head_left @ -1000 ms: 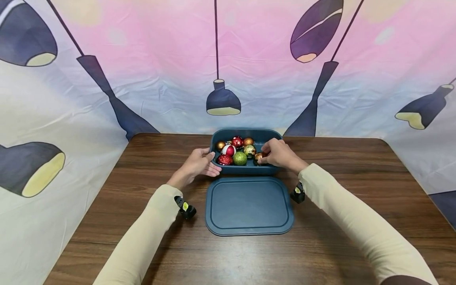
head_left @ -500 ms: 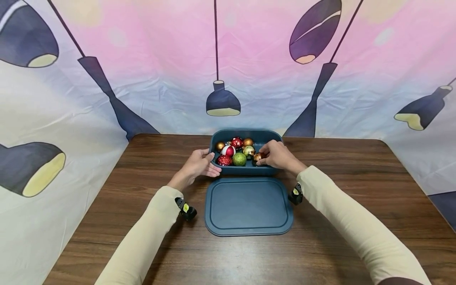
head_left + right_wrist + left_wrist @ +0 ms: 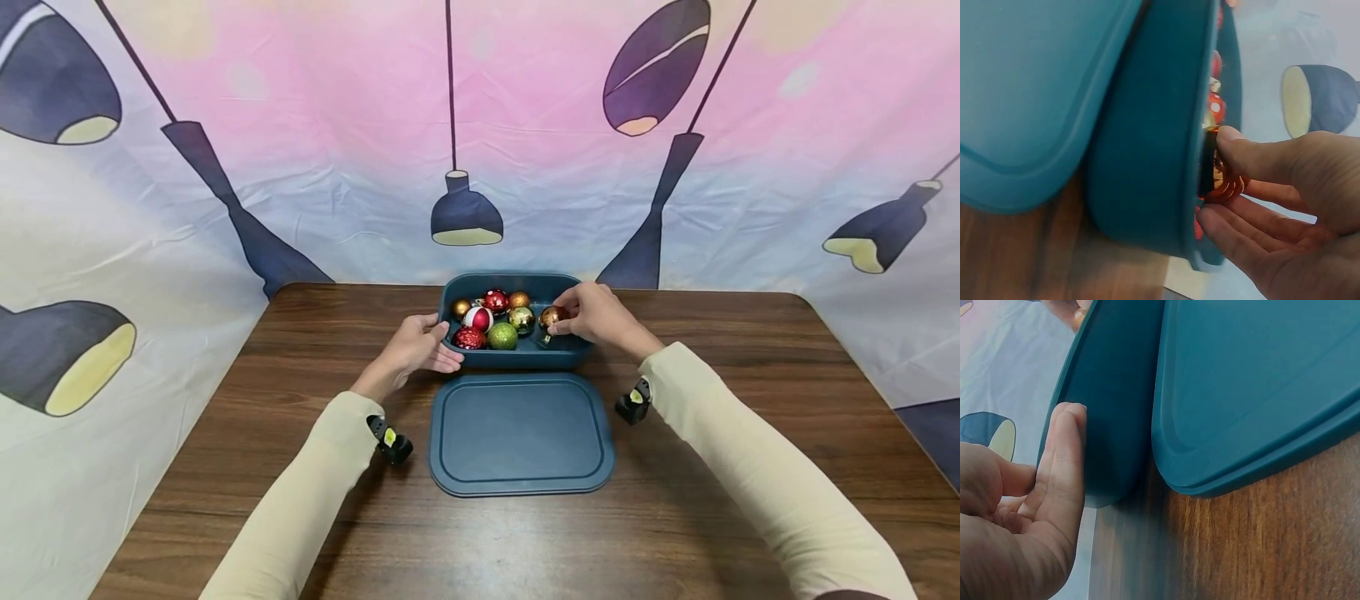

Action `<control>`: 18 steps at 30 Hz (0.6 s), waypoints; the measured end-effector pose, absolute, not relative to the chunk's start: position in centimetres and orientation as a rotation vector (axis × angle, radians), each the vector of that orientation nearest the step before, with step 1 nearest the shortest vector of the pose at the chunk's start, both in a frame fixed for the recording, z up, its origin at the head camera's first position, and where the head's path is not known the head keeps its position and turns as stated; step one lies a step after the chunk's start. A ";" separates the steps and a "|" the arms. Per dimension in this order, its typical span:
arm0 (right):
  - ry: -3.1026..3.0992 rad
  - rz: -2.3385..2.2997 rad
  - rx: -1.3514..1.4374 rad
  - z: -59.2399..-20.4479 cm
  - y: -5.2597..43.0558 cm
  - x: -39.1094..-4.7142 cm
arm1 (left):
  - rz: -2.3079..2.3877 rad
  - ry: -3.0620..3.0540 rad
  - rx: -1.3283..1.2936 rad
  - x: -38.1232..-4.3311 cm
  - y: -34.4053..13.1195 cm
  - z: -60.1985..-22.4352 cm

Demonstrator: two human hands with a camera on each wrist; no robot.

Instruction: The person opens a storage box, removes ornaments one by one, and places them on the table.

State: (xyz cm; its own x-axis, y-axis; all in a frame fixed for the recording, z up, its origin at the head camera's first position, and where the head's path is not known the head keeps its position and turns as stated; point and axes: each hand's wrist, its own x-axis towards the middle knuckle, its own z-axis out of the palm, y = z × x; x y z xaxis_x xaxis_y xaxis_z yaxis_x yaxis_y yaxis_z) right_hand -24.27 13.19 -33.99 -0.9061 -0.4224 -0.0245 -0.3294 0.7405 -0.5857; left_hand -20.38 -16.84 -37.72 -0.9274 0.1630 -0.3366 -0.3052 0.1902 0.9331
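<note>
In the head view, my right hand (image 3: 600, 315) pinches a shiny copper-coloured Christmas bauble (image 3: 551, 316) at the right end of a dark teal box (image 3: 517, 360). The right wrist view shows thumb and fingers around that bauble (image 3: 1229, 184), right at the rim. My left hand (image 3: 415, 343) holds the box's near left corner. In the left wrist view its straight fingers (image 3: 1063, 456) lie along the outer wall, with the thumb at the rim. Left of the copper bauble are several others, among them a glittery green bauble (image 3: 502, 336) and a red-and-white bauble (image 3: 477, 318).
A flat teal lid (image 3: 521, 433) lies on the brown wooden table (image 3: 300, 400), just in front of the box. Behind the table's far edge hangs a cloth backdrop (image 3: 337, 200) printed with lamps. Both wrists carry small black cameras.
My right hand has shifted slightly up and to the right with the copper bauble, which has turned so its cap points down toward me. My left hand keeps its place on the box.
</note>
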 end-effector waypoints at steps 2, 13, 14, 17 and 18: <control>2.782 -0.906 -0.594 -33.5 13.5 -24.3 | 1.790 2.111 -0.135 -20.4 -16.9 -37.7; 2.836 -0.913 -0.591 -31.4 16.0 -24.1 | 1.793 2.108 -0.144 -20.5 -16.8 -37.8; 2.836 -0.921 -0.591 -31.3 16.4 -24.2 | 1.792 2.109 -0.145 -20.5 -16.8 -37.8; 2.839 -0.936 -0.558 -30.7 17.4 -24.1 | 1.793 2.108 -0.147 -20.5 -16.8 -37.7; 2.833 -0.947 -0.542 -30.6 17.7 -24.1 | 1.794 2.106 -0.149 -20.4 -16.8 -37.7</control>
